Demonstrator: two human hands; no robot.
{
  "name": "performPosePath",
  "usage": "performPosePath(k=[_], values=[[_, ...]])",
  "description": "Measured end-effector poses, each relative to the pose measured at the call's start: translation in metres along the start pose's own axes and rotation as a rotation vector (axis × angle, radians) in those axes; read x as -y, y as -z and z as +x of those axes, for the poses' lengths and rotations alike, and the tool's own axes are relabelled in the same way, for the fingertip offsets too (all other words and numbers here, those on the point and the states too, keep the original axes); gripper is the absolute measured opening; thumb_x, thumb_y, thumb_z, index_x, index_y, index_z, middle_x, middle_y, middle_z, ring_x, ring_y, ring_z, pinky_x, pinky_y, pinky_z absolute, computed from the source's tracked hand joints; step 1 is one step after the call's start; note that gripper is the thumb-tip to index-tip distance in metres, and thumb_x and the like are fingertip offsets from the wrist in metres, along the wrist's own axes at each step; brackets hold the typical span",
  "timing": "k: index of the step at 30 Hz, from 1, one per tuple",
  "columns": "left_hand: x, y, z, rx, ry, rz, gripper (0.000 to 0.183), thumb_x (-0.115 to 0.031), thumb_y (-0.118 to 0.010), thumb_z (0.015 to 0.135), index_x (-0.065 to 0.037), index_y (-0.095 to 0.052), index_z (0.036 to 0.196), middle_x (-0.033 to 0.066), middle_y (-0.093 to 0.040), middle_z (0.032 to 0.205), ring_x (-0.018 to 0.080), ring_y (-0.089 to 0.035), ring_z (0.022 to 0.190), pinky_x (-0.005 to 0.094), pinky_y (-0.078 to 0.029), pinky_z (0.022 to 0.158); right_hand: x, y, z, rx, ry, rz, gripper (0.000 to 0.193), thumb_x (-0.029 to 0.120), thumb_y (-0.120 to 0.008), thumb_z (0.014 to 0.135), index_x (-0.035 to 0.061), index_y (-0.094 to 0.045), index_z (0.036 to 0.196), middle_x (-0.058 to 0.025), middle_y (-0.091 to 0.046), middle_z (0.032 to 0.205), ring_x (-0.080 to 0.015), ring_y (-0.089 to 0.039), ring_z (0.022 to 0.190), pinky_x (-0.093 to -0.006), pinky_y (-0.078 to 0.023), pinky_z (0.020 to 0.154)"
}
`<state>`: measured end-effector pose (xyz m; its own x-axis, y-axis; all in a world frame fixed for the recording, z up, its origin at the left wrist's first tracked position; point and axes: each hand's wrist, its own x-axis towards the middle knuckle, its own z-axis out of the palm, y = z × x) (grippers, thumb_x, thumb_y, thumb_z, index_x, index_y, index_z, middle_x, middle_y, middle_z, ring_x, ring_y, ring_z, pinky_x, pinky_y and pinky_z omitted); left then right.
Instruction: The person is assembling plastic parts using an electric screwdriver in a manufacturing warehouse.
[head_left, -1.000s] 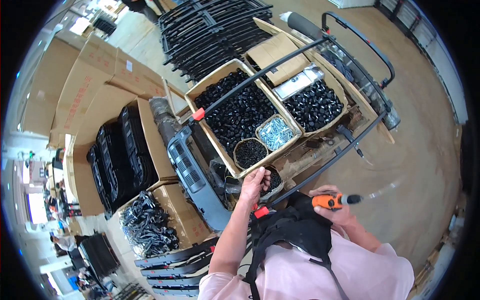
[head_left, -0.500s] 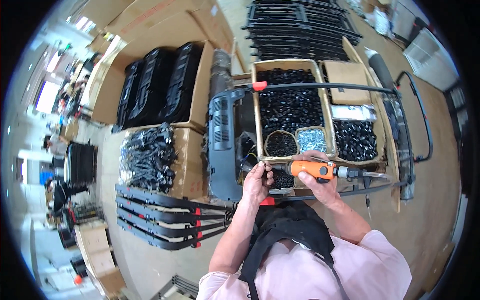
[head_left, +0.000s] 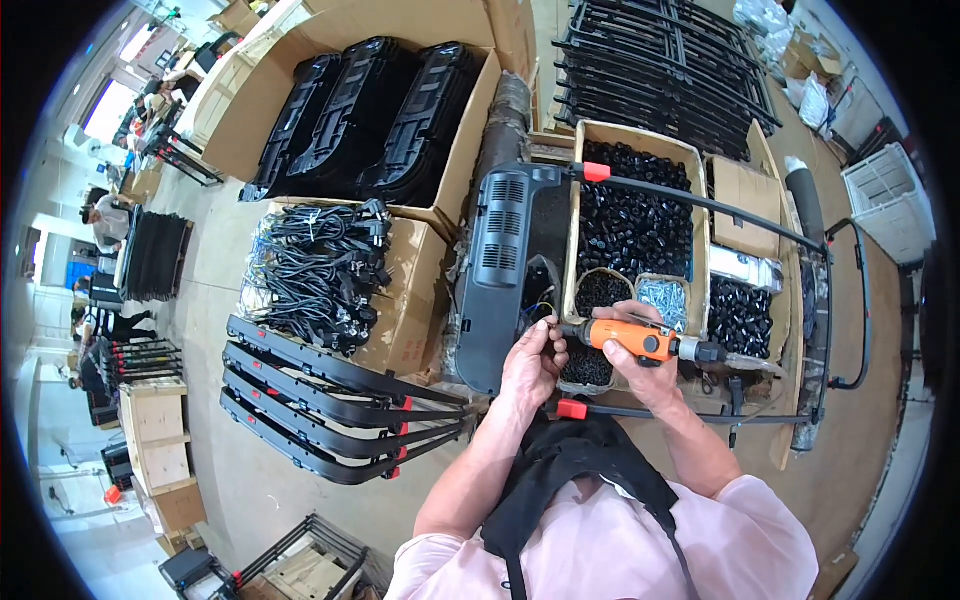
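Note:
My right hand (head_left: 646, 378) is wrapped round an orange air screwdriver (head_left: 630, 340), with a hose fitting at its right end. Its dark tip points left toward my left hand (head_left: 532, 368), whose thumb and fingers are pinched together right at that tip. What they pinch, if anything, is too small to make out. Both hands are above the near part of a black frame with a vented dark grey housing (head_left: 497, 240) at its left end. Red clips (head_left: 596, 172) sit on the frame's tubes. Some thin wires show inside the housing, beside my left fingers.
Beneath the frame are boxes of small black parts (head_left: 635, 215) and a tub of silvery screws (head_left: 662, 300). To the left stand bundled black cables (head_left: 320, 270), a carton of black housings (head_left: 360, 120) and stacked curved bars (head_left: 320, 400). Black racks (head_left: 660, 75) lie at the far side.
The view has turned, so the scene sits further right. My hands and the screwdriver have come left relative to the frame, closer to the housing. Both grips look the same.

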<state>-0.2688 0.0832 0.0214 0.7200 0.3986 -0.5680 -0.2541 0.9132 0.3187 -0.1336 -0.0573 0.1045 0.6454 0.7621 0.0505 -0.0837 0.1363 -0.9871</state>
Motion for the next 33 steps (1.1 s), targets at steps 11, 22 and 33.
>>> performPosePath(k=[11, 22, 33], values=[[-0.054, 0.004, 0.015, 0.031, -0.046, -0.07, 0.035, -0.037, -0.049, 0.113, -0.005, -0.062, 0.122, 0.0044, -0.067, 0.101, 0.0168, -0.066, 0.086, 0.0298, -0.055, 0.071, 0.014, -0.097, 0.089, 0.009, -0.053, -0.184, 0.055, 0.007, -0.079, 0.092, -0.0016, -0.051, 0.139, -0.0201, -0.069, 0.131, -0.024, -0.067, 0.122, -0.0386, -0.052, 0.108], [-0.135, 0.06, 0.022, -0.084, -0.16, 0.101, 0.021, -0.007, -0.05, 0.102, 0.0, -0.065, 0.115, 0.0014, -0.058, 0.083, 0.0116, -0.056, 0.069, 0.0263, -0.045, 0.057, 0.004, -0.151, 0.157, 0.182, -0.102, -0.356, 0.054, 0.003, -0.078, 0.091, 0.0008, -0.052, 0.138, -0.0171, -0.069, 0.133, -0.023, -0.066, 0.124, -0.0382, -0.053, 0.109], [-0.154, 0.079, 0.048, -0.353, -0.519, 1.172, 0.039, -0.025, -0.075, 0.097, -0.004, -0.071, 0.129, 0.0096, -0.073, 0.095, 0.0172, -0.066, 0.081, 0.034, -0.054, 0.075, -0.01, -0.168, 0.181, 0.257, -0.22, -0.406, 0.053, 0.007, -0.078, 0.092, -0.0004, -0.052, 0.137, -0.0161, -0.068, 0.131, -0.0233, -0.065, 0.124, -0.0377, -0.053, 0.109]])
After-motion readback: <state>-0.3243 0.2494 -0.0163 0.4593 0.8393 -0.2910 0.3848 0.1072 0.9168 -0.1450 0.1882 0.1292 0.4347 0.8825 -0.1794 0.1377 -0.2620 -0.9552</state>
